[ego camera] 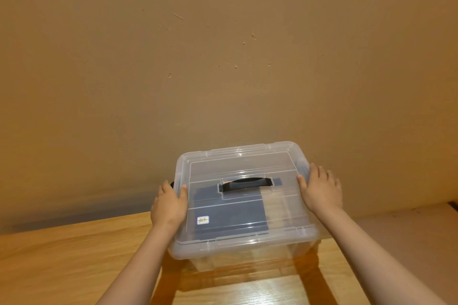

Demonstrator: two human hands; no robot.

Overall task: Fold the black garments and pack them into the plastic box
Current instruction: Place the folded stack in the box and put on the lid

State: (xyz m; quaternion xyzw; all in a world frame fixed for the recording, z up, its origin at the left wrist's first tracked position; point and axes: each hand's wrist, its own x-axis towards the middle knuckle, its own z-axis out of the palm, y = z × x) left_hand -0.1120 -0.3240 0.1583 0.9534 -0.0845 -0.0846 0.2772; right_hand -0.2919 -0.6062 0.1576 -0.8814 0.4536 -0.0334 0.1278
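nearest us lay the wooden table, and on it stood the plastic box with its clear lid on. through the lid we saw a folded black garment inside, beside a small white label. our left hand gripped the lid's left edge, thumb on top. our right hand rested on the right edge, fingers spread and fairly straight. beyond them sat the black handle, then the tan wall.
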